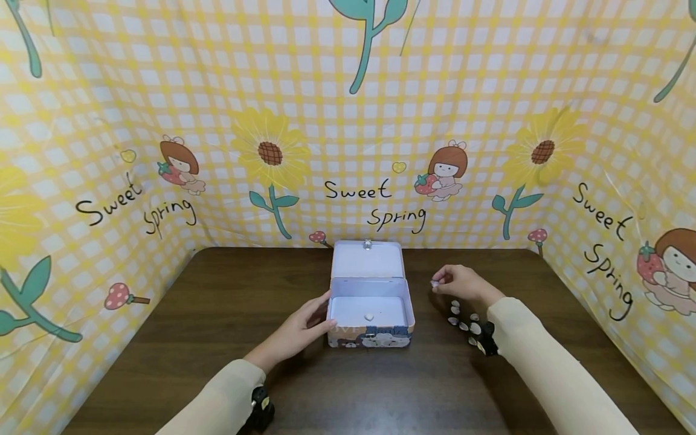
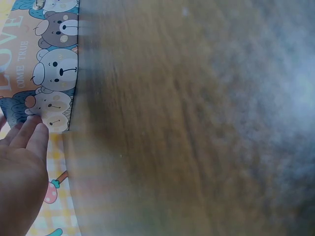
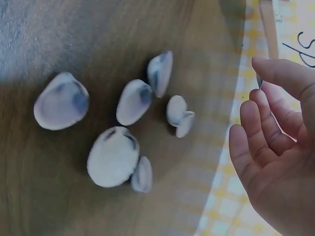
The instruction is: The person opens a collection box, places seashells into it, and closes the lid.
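A tin box (image 1: 345, 342) printed with bears stands on the table with its lid (image 1: 367, 258) swung open to the back. Inside it lies one small white seashell (image 1: 369, 316). My left hand (image 1: 293, 333) rests against the left side of the box, its fingers nearly straight and the thumb at the front corner. To the right of the box, my right hand (image 1: 462, 283) pinches a small seashell (image 1: 434, 284) between thumb and forefinger, above the table. In the right wrist view only a sliver of that shell (image 3: 260, 82) shows between the fingertips.
Several seashells lie loose on the table under my right wrist, among them a large white shell (image 3: 113, 157) and a purplish shell (image 3: 61, 103). The brown wooden table (image 1: 206, 302) is bounded at the back and sides by a yellow checked cloth (image 1: 304, 90).
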### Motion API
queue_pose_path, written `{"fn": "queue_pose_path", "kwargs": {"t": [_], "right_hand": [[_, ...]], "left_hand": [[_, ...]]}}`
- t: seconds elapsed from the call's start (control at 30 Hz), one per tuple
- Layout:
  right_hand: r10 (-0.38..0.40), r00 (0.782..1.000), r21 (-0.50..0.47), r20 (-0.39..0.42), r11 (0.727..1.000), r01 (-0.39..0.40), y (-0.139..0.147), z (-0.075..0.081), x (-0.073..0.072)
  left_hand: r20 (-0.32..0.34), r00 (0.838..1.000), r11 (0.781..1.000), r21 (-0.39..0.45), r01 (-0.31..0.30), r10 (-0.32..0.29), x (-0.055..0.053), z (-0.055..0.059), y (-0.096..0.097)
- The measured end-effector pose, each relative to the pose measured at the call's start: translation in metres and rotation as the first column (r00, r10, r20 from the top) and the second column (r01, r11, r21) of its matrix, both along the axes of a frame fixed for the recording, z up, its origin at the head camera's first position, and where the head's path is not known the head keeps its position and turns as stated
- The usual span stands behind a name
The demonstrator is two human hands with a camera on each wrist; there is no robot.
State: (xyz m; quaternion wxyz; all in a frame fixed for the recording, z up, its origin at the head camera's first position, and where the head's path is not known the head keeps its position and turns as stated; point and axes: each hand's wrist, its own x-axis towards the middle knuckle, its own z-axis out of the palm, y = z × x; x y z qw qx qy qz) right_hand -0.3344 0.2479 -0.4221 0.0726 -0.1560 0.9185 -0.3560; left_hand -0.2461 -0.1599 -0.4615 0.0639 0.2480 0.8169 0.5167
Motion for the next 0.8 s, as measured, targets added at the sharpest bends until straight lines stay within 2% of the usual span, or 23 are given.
{"fn": "queue_pose_path", "kwargs": {"t": [0.23, 0.8], "right_hand": [[0.062, 0.996, 0.054, -0.058, 0.997, -0.059, 0.002, 0.014, 0.004], [0.156, 0.981, 0.044, -0.117, 0.987, -0.152, -0.015, 0.040, 0.014]], "left_hand": [[0.004, 1.000, 1.000, -0.007, -0.003, 0.003, 0.000, 0.000, 0.000], [0.002, 1.000, 1.000, -0.005, -0.002, 0.002, 0.001, 0.003, 0.002]]}}
